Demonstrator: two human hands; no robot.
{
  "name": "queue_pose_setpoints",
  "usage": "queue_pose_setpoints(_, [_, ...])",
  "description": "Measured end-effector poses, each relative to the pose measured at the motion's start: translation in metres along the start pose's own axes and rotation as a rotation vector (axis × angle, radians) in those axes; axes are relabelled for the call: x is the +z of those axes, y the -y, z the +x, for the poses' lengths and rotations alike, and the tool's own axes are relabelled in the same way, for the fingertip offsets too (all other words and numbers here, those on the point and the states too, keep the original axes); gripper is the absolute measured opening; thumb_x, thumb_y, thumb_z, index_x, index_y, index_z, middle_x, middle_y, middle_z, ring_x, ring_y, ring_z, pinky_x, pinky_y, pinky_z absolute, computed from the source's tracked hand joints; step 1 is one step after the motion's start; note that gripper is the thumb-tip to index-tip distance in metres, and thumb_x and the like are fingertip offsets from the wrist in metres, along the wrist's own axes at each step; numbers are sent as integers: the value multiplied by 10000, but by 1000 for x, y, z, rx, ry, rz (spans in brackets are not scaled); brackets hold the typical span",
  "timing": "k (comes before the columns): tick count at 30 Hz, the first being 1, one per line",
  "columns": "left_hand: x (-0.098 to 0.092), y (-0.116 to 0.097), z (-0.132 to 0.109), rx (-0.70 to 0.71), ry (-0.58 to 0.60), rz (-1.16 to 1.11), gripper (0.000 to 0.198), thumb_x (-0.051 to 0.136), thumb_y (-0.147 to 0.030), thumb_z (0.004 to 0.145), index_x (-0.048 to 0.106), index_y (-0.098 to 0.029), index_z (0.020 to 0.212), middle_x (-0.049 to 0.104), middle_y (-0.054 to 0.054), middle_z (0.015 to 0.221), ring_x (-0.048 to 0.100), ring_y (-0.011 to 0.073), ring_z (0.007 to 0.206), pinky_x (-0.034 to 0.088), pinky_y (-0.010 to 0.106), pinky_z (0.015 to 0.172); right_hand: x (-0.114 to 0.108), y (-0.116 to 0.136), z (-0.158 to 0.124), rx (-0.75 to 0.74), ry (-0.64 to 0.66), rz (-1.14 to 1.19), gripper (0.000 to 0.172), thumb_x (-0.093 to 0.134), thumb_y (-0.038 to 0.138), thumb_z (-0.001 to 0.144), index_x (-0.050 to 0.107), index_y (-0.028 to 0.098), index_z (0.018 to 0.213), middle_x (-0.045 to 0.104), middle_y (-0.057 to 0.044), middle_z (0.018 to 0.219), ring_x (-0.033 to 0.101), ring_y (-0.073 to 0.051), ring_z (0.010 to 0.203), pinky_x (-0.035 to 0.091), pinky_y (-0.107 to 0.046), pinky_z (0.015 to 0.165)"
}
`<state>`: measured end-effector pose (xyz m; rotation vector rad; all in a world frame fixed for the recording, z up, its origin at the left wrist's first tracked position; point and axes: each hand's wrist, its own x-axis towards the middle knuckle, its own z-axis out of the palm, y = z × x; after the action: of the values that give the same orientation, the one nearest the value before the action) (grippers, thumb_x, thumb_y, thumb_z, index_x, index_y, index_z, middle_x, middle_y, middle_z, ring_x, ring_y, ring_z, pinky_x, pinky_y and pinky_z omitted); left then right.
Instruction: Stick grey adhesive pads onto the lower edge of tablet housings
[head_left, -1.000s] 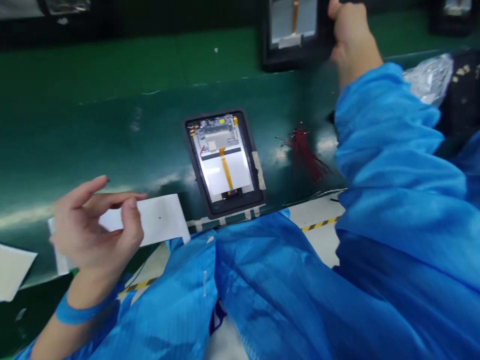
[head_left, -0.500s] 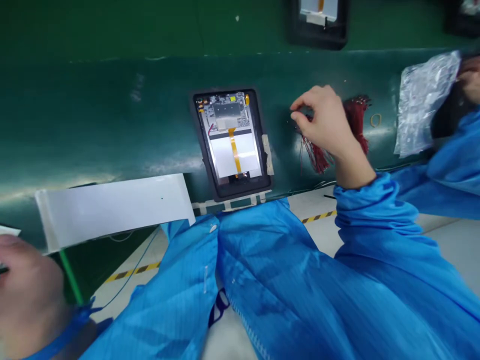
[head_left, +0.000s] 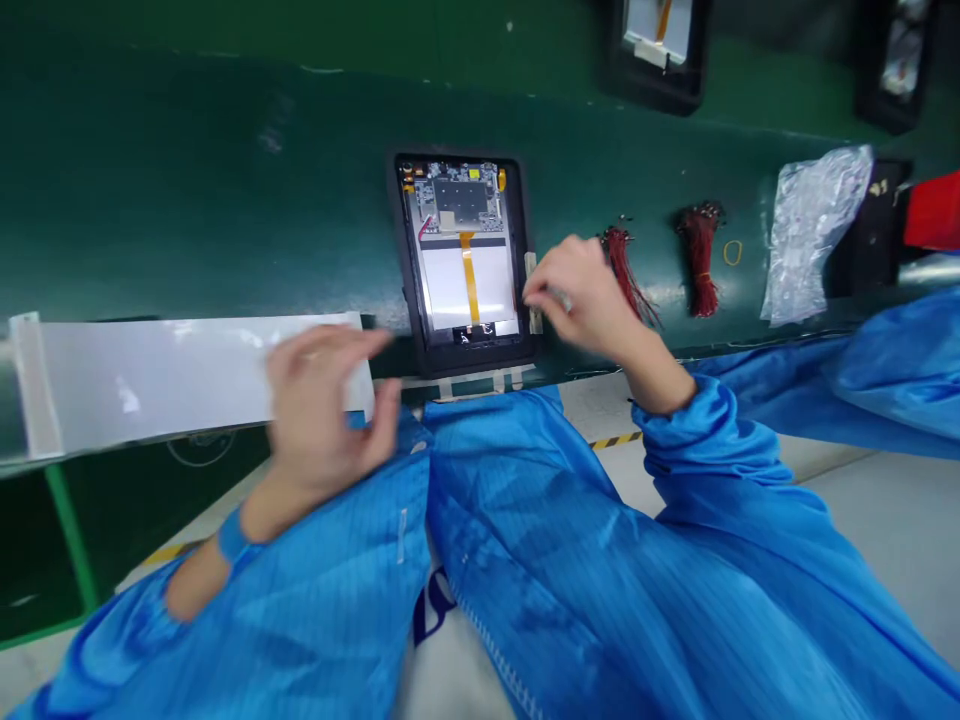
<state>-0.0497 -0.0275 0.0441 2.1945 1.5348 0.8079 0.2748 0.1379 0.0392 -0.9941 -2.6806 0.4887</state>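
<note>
An opened tablet [head_left: 461, 262] in a black frame lies on the green belt, its circuit board at the far end and an orange flex cable over a white panel. My right hand [head_left: 581, 305] sits at the tablet's right edge, fingers pinched on a small item I cannot make out. My left hand [head_left: 319, 400] is blurred, with fingers spread, over the right end of a long white sheet [head_left: 150, 375] left of the tablet.
Two bundles of red wires [head_left: 697, 255] lie right of the tablet, with a crumpled clear plastic bag [head_left: 814, 235] beyond them. Other framed tablets [head_left: 660, 50] lie farther up the belt. A co-worker's blue sleeve [head_left: 877, 370] reaches in at right.
My right hand moved from the red wires to the tablet's right edge. My left hand came up from the lower left corner onto the white sheet. The view shifted downward.
</note>
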Motion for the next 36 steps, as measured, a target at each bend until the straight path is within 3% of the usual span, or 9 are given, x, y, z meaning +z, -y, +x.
queue_pose_setpoints(3, [39,-14,15,85,-149,-39,527,694,-135,965,583,-224,1473,770,99,1196,693,315,1166,588,506,984,18,30,-7,-209,40,-35,312,414,249,1164,688,217,1018,708,-66,950,527,-252,968,344,-427,879])
queue_pose_setpoints(7, [61,-15,27,152,-120,-101,625,660,-86,955,494,-201,1546,797,81,1143,682,303,1126,558,467,954,35,35,-13,-287,-45,-191,359,401,225,1183,693,178,979,687,-67,919,473,-231,936,301,-394,845])
queue_pose_setpoints(14, [69,-14,35,176,-119,-81,600,646,-95,961,497,-192,1534,803,87,1164,682,318,1111,519,471,932,39,33,-13,-312,-101,-260,403,408,254,1193,672,176,898,622,-56,848,444,-217,915,276,-383,824])
queue_pose_setpoints(22, [82,-13,37,196,-146,-89,544,609,-113,987,517,-195,1516,801,79,1149,680,300,1095,510,460,943,44,34,-16,-222,-44,-138,375,411,257,1183,684,184,938,668,-75,915,471,-235,947,286,-394,823])
queue_pose_setpoints(25, [81,-21,42,85,-159,-140,481,632,-143,980,541,-190,1451,788,86,1124,700,304,1086,528,470,931,43,38,-18,-220,-100,-88,327,421,255,1175,679,184,988,675,-76,934,467,-238,939,295,-395,814])
queue_pose_setpoints(29, [76,-32,56,-116,-59,-282,432,657,-190,977,514,-197,1385,774,59,1071,764,250,983,582,442,914,43,41,-21,-249,-184,-42,259,442,286,1170,649,213,1031,666,-56,956,471,-236,937,306,-400,836])
queue_pose_setpoints(36, [76,-33,67,-234,-67,-508,519,754,-119,903,480,-251,1323,773,-24,923,758,191,917,610,353,840,43,34,-22,-214,-230,106,149,504,317,1154,605,222,1099,702,-49,1037,539,-231,962,331,-388,858])
